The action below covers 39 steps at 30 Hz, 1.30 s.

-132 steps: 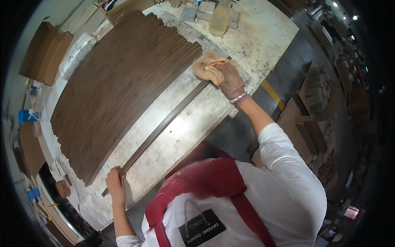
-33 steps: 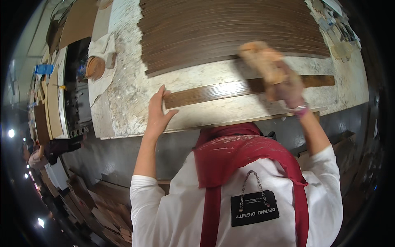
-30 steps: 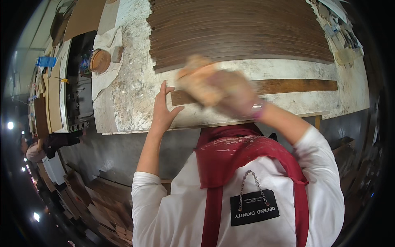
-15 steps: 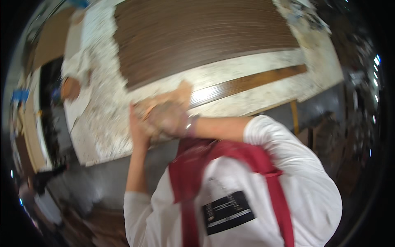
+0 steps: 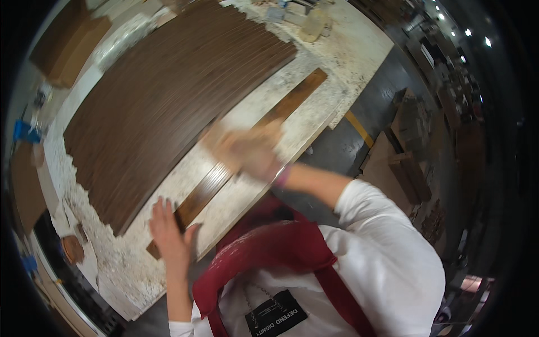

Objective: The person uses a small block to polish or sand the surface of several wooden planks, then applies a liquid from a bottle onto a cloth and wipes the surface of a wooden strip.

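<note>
A long narrow brown wooden strip (image 5: 303, 94) lies slantwise along the near side of the worktable. My left hand (image 5: 171, 233) rests on the strip's near left end, palm down, with its fingers apart and the thumb spread. Around the middle of the strip, my right hand (image 5: 258, 160) presses a tan, crumpled cloth (image 5: 222, 143) against the wood; motion smears both. Part of the strip beneath the cloth is hidden. Just beyond, a broad panel of dark brown strips (image 5: 168, 95) laid side by side covers much of the table.
The worktable (image 5: 359, 56) is white and stained. A yellowish clear plastic container (image 5: 314, 25) stands at its far right. An open cardboard box (image 5: 73, 45) sits at the far left, and a brown round item (image 5: 72, 249) near the left edge. Stacked boxes (image 5: 407, 168) stand right, off the table.
My hands have separated: the left now lies on the strip's end, while the right has brought the cloth onto the strip's middle. The view has turned, so the table slants.
</note>
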{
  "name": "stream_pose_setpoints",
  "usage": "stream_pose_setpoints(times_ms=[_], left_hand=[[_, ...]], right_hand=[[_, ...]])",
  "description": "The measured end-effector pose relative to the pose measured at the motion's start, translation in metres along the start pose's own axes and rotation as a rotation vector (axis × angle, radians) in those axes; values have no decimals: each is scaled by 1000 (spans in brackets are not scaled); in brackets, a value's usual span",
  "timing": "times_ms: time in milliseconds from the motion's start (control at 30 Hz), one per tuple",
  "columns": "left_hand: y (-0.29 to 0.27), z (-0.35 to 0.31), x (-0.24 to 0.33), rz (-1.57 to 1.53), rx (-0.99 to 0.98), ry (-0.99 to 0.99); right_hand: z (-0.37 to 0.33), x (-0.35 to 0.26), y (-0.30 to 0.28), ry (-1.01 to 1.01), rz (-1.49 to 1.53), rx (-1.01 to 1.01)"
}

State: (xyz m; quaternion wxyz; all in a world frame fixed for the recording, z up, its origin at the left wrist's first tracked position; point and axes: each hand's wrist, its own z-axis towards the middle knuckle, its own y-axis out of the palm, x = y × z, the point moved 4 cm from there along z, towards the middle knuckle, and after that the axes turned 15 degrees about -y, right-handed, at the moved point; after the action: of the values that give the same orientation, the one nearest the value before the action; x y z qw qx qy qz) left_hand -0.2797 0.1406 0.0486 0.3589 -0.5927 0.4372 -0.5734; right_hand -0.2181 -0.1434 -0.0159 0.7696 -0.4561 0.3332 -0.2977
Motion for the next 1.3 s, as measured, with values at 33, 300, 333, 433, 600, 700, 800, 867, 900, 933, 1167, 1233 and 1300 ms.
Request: stream_pose_setpoints(times_ms=[33, 300, 333, 433, 600, 700, 800, 867, 900, 933, 1167, 1233, 1300], left_hand=[[18, 13, 21, 10, -57, -16], [50, 29, 43, 205, -111, 48], [52, 30, 41, 206, -104, 66], [49, 17, 26, 197, -97, 68], [44, -12, 28, 208, -139, 10], [36, 5, 51, 105, -74, -50], [40, 47, 73, 83, 172, -46], [41, 82, 94, 90, 253, -109], [46, 88, 107, 143, 212, -69], [52, 91, 120, 189, 170, -31], [76, 43, 135, 106, -187, 158], [71, 40, 129, 17, -182, 228], [49, 49, 104, -59, -11, 116]], right_hand=[[26, -36, -8, -6, 87, -324], [-84, 254, -124, 584, -329, 7], [-94, 292, -144, 718, -323, 23], [-89, 323, -198, 808, -57, 221], [-120, 301, -139, 594, -249, 17], [-133, 292, -147, 420, -116, 182], [-103, 271, -187, 743, 101, 123], [-119, 305, -176, 693, 149, 322], [-126, 317, -169, 669, 175, 414], [-116, 306, -160, 564, 563, 635], [-78, 217, -146, 228, -110, 36], [-111, 246, -133, 423, 112, 12], [-144, 287, -118, 509, 508, 220]])
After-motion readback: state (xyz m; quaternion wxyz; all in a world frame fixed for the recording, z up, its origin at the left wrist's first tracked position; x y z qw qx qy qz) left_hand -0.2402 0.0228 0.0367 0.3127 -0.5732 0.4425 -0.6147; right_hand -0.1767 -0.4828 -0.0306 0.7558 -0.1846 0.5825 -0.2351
